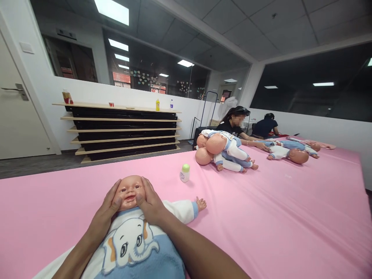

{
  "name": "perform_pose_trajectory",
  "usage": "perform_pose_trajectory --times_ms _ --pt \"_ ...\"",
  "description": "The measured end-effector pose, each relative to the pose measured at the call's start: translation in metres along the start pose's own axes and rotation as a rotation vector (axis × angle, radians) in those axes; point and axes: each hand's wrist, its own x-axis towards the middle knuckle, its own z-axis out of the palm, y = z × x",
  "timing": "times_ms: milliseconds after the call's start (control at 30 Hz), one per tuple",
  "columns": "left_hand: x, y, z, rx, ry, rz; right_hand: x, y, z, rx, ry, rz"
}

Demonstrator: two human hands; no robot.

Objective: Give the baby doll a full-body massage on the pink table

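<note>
A baby doll [132, 224] lies on its back on the pink-covered table, head away from me. It wears a white and blue outfit with an elephant on the front. My left hand [109, 201] cups one side of the doll's head [129, 186], thumb resting by the cheek and mouth. On the other side my right hand [151, 201] holds the head too, its thumb on the cheek. One doll arm stretches out to the right, past my forearm. A small white bottle with a green cap [185, 173] stands beyond that arm.
Several dolls [223, 149] are heaped farther along the pink table [261, 217]. Other dolls [287, 155] lie to the right, where a co-worker [232, 122] reaches toward them. Another person [266, 124] sits behind. Stacked boards [122, 133] stand by the wall, with bottles on top.
</note>
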Motion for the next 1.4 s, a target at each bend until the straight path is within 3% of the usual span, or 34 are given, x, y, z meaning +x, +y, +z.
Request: perform_pose_trajectory --times_ms 167,367,467,1000,1400 --pt "-0.001 0.003 -0.001 0.093 -0.013 -0.035 0.0 -0.001 -0.002 -0.014 -0.022 0.011" --pt "0.001 -0.007 0.0 0.053 0.011 0.022 0.002 0.006 0.001 0.001 -0.002 -0.007" --pt "-0.002 -0.002 0.002 0.058 0.03 0.052 0.003 0.011 0.002 -0.008 0.011 -0.059" --pt "-0.009 0.015 0.003 0.017 -0.028 0.112 0.005 0.014 0.002 0.036 0.013 -0.06" --pt "-0.006 0.01 0.002 0.045 -0.026 0.134 0.005 0.015 0.002 0.024 0.012 -0.067"
